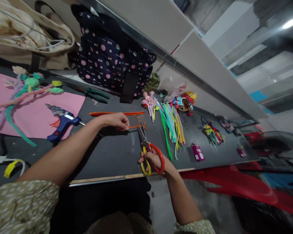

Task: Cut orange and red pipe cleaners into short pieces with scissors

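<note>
My left hand (118,121) pinches a thin orange pipe cleaner (134,126), whose free end points right. In my right hand (153,158) is a pair of scissors (143,138) with one red and one yellow handle loop. The scissor blades point away from me, at the tip of the orange piece; I cannot tell whether they touch it. Small orange snippets (141,118) lie scattered around the blade tips. Just beyond my left hand, longer orange pipe cleaners (107,113) lie flat on the dark table (107,152).
Pipe cleaners in green and yellow (172,125) lie to the right, beside a magenta box (197,152). A blue glue gun (61,126) rests on pink paper (78,102) at left, with green-handled pliers (95,94) behind. A dotted navy bag (112,55) stands at the wall.
</note>
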Tool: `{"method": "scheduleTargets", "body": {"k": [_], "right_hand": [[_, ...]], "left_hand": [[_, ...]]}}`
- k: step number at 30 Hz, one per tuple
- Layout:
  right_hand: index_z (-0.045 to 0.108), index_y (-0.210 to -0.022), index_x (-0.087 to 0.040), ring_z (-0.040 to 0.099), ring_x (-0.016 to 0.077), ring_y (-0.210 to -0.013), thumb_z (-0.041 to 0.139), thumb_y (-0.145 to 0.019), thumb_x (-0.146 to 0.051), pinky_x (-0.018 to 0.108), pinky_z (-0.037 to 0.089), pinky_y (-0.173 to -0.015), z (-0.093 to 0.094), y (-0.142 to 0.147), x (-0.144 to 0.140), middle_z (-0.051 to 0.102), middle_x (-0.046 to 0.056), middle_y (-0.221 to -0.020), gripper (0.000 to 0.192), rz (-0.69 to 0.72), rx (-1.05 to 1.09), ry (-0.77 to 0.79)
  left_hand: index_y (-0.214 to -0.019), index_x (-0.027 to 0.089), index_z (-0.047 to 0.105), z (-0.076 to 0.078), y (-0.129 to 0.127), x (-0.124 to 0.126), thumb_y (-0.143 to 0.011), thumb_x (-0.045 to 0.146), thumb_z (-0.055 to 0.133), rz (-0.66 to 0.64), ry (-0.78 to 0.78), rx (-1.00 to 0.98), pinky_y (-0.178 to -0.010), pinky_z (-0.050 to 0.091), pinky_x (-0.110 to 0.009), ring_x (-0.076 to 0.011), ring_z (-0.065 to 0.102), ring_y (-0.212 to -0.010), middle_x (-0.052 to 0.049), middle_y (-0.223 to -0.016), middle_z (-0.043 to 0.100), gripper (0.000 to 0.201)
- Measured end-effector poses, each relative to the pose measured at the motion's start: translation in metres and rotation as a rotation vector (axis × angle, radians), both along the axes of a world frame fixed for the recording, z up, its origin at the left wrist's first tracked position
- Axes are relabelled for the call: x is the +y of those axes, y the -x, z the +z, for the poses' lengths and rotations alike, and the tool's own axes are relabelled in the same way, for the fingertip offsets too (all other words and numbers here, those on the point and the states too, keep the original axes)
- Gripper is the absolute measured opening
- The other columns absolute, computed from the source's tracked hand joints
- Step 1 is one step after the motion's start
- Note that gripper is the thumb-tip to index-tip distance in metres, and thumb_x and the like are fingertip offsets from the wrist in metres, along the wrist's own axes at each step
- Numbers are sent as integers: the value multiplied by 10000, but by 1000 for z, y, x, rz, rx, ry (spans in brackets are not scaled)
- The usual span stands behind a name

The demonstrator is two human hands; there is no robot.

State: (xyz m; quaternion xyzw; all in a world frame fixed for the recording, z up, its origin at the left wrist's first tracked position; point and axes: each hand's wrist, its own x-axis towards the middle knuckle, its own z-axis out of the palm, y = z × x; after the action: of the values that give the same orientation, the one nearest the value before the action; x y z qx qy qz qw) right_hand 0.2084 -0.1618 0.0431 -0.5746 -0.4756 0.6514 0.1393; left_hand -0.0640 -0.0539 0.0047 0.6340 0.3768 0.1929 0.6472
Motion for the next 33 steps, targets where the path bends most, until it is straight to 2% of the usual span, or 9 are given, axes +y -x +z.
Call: {"method": "scheduleTargets", "body": {"k": [3,8,12,21,26,33], "right_hand": [[453,-1135,-233,714,243,-783,578,-668,-277,223,520,-410,1,4,-1,577,-6,-831,485,34,-35,-25],[471,-1136,-227,686,188,-630,538,-712,-257,224,500,-425,-5,2,-2,623,-3,-793,430,49,-119,-37],[502,-1073,-207,693,181,-667,523,-743,-248,183,454,-438,-12,-2,0,638,9,-785,333,84,-150,-112],[465,-1127,-221,619,139,-487,517,-764,-265,231,493,-434,-15,-3,1,649,-11,-747,369,100,-145,-70],[475,-1107,-207,671,161,-573,534,-765,-258,203,486,-452,-14,-3,2,642,-2,-744,351,101,-166,-92],[472,-1090,-210,653,164,-514,520,-771,-281,241,510,-426,-17,-3,3,651,-5,-715,330,113,-130,-83]], "left_hand": [[-742,126,690,1,-3,-1,-641,283,736,0,8,12,-533,381,-230,-108,512,-548,-3,-603,597,192],[-732,132,688,6,-7,-4,-643,273,731,-17,11,54,-533,383,-225,-104,510,-541,-3,-601,603,173],[-746,125,692,6,-8,-4,-644,277,723,-43,-8,51,-524,373,-224,-100,498,-532,-5,-604,602,186],[-737,129,685,4,-11,-4,-643,287,717,-74,-20,41,-517,331,-226,-94,461,-519,8,-580,580,187],[-719,126,678,4,-13,-5,-638,303,724,-77,-11,31,-508,317,-221,-90,443,-512,16,-563,556,200],[-732,124,669,6,-13,-5,-641,329,722,-78,-9,41,-514,327,-225,-95,444,-522,14,-581,554,231]]}}
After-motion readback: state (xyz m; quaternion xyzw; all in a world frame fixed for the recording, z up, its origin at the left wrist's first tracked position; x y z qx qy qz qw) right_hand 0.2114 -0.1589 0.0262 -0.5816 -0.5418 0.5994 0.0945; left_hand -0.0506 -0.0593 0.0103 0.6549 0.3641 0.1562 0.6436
